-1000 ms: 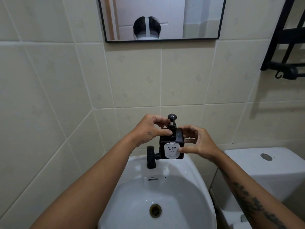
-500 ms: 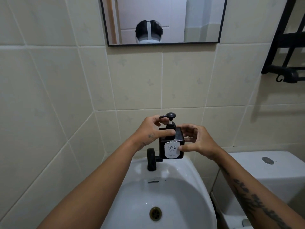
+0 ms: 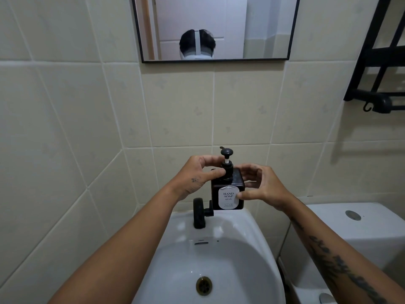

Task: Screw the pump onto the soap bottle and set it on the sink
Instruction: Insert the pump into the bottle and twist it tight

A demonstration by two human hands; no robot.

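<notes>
Fingers of left hand pinch pump; right hand steadies soap bottle.

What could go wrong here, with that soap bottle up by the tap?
The bottle sits on the sink's narrow back rim beside the tap, so twisting might tip it into the basin. The right hand steadies it only by fingertips. The left hand might cross-thread the pump.

A home bathroom: white sink, toilet cistern beside it, mirror (black-framed) on tiled wall.
</notes>
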